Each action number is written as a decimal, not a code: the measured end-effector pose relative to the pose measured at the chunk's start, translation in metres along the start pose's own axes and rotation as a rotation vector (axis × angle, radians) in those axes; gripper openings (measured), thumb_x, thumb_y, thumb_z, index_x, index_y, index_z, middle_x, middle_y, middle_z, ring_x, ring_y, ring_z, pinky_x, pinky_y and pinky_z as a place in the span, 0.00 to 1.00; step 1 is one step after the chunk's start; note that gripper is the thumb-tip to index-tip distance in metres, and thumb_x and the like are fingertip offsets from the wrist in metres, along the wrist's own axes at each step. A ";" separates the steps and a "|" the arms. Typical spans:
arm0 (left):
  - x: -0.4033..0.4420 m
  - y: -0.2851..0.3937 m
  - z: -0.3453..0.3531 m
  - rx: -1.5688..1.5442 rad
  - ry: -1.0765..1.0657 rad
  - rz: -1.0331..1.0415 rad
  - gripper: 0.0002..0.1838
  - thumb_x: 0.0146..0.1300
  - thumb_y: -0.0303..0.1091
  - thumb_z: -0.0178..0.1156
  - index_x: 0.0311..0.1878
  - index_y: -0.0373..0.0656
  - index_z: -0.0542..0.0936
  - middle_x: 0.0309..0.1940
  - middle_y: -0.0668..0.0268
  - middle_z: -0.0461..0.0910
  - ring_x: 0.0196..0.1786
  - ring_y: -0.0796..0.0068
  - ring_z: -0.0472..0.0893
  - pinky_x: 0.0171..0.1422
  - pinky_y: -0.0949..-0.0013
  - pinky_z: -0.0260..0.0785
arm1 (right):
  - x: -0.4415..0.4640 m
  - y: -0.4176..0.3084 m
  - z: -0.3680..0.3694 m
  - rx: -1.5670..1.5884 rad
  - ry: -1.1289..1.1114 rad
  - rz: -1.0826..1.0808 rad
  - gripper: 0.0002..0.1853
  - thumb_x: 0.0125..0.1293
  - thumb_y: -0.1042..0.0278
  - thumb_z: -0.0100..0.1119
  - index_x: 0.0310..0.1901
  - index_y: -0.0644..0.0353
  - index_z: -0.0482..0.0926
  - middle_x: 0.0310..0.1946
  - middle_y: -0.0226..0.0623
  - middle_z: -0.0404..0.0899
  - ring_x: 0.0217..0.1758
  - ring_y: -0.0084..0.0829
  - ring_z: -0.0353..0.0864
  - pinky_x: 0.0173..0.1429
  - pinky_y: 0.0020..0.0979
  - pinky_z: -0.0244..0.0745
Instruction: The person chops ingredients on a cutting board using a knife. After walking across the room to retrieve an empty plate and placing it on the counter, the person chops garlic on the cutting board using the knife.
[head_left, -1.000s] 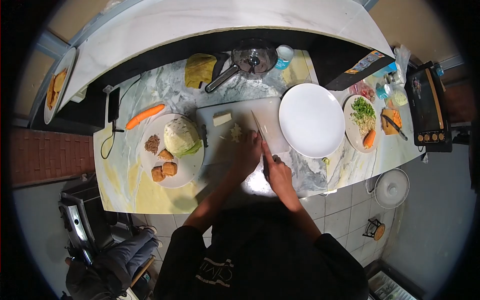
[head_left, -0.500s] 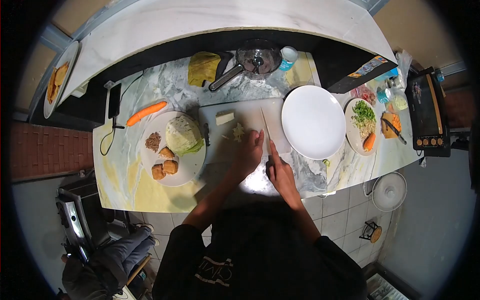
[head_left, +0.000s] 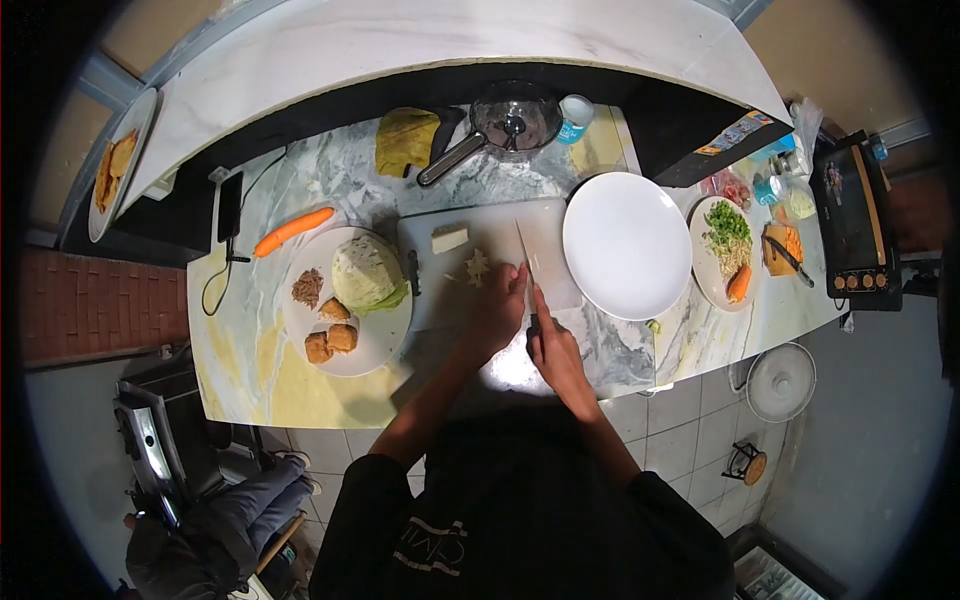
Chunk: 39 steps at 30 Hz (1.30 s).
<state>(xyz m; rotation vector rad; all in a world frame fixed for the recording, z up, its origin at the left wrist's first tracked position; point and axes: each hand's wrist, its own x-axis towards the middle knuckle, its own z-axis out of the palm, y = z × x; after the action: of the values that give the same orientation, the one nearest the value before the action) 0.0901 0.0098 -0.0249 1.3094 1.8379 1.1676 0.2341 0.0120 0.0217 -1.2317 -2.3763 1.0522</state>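
My right hand [head_left: 556,348] is closed around the handle of a kitchen knife [head_left: 526,245], whose blade points away from me over the white cutting board [head_left: 560,225]. Close against the blade's left side is my left hand [head_left: 500,308], its fingers bunched together; whatever they press on is hidden. Small pale chopped pieces [head_left: 476,267] lie on the board just beyond my left hand. Farther back on the board rests a whitish block [head_left: 449,239], its kind unclear.
Left of the board, a plate [head_left: 370,365] holds half a cabbage [head_left: 366,272], brown fried cubes and shredded brown food; a carrot [head_left: 293,231] lies behind. A white plate [head_left: 627,245] overlaps the right side. Behind stands a pan [head_left: 515,115]. Another person [head_left: 215,530] sits lower left.
The knife and my right hand have shifted slightly left, toward my left hand. The left hand stays nearly in place.
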 end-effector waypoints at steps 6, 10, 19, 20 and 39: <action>-0.003 0.016 -0.009 0.132 0.033 0.153 0.13 0.73 0.40 0.47 0.39 0.39 0.70 0.31 0.54 0.72 0.35 0.50 0.75 0.39 0.56 0.67 | 0.001 0.001 0.008 -0.091 0.004 0.028 0.43 0.56 0.79 0.54 0.74 0.57 0.47 0.29 0.59 0.77 0.30 0.55 0.79 0.36 0.49 0.74; -0.004 0.011 -0.009 0.265 -0.010 0.178 0.10 0.72 0.36 0.47 0.44 0.38 0.71 0.39 0.54 0.70 0.40 0.51 0.75 0.41 0.56 0.69 | 0.003 0.000 0.005 -0.124 0.016 0.026 0.43 0.56 0.78 0.54 0.74 0.55 0.48 0.29 0.58 0.78 0.30 0.55 0.79 0.35 0.49 0.75; -0.006 0.009 -0.011 0.390 -0.063 0.233 0.16 0.70 0.30 0.46 0.58 0.36 0.70 0.42 0.56 0.69 0.43 0.56 0.75 0.43 0.58 0.70 | 0.001 -0.002 -0.010 -0.298 0.015 0.000 0.42 0.56 0.78 0.54 0.74 0.47 0.51 0.26 0.57 0.77 0.26 0.56 0.77 0.33 0.49 0.73; -0.006 0.012 -0.012 0.390 -0.067 0.229 0.16 0.71 0.30 0.45 0.59 0.36 0.70 0.41 0.56 0.69 0.43 0.55 0.74 0.42 0.58 0.70 | 0.000 0.000 -0.009 -0.227 0.011 0.014 0.42 0.56 0.79 0.53 0.74 0.47 0.51 0.25 0.56 0.77 0.26 0.56 0.77 0.34 0.49 0.73; -0.001 -0.005 -0.018 0.197 -0.101 0.261 0.19 0.64 0.26 0.53 0.58 0.33 0.71 0.42 0.52 0.70 0.45 0.53 0.73 0.48 0.59 0.69 | -0.001 0.000 -0.010 0.276 0.076 0.128 0.37 0.60 0.80 0.45 0.73 0.52 0.52 0.25 0.53 0.77 0.28 0.48 0.80 0.38 0.41 0.74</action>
<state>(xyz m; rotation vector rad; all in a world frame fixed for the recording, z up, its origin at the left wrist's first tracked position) 0.0728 0.0029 -0.0217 1.7303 1.7829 1.0459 0.2397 0.0159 0.0285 -1.3073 -2.0354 1.2966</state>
